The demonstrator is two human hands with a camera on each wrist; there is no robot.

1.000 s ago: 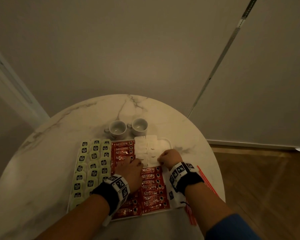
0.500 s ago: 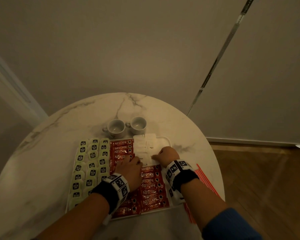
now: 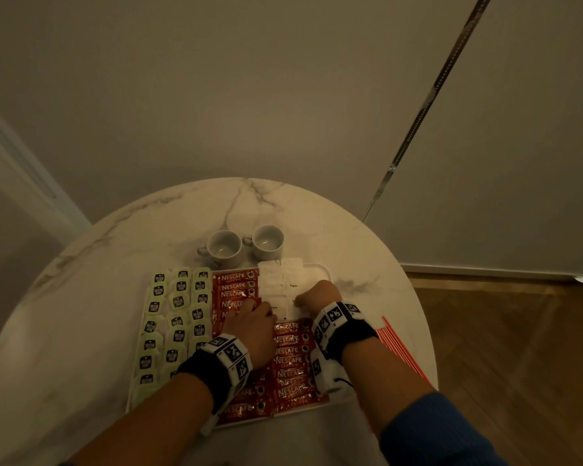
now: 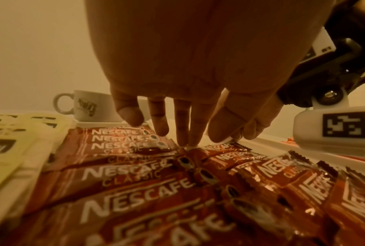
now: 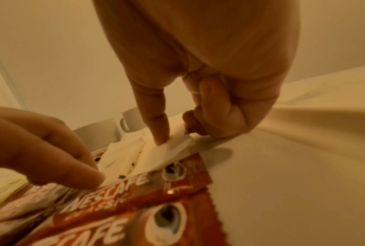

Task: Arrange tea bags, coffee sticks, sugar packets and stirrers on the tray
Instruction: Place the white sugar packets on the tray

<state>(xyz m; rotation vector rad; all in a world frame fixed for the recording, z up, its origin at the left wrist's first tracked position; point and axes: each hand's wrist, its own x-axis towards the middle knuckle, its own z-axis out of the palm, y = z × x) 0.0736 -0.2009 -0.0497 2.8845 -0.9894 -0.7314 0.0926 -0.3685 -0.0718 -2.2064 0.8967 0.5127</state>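
Note:
A white tray (image 3: 321, 268) holds pale green tea bags (image 3: 177, 317) on the left, red Nescafe coffee sticks (image 3: 293, 361) in the middle and white sugar packets (image 3: 283, 280) at the far right. My left hand (image 3: 256, 306) points its straight fingers (image 4: 181, 134) down where sticks meet packets, with the thumb on a white packet corner (image 4: 227, 139). My right hand (image 3: 303, 299) pinches a sugar packet (image 5: 173, 146) between thumb and curled index. Red-striped stirrers (image 3: 396, 344) lie on the table right of the tray.
Two white cups (image 3: 224, 247) (image 3: 268, 242) stand just beyond the tray's far edge. The round marble table (image 3: 81, 314) ends close behind the stirrers on the right, with wooden floor (image 3: 519, 348) below. A wall stands behind the table.
Both hands have edged slightly farther along the tray toward the sugar packets. Their holds look the same.

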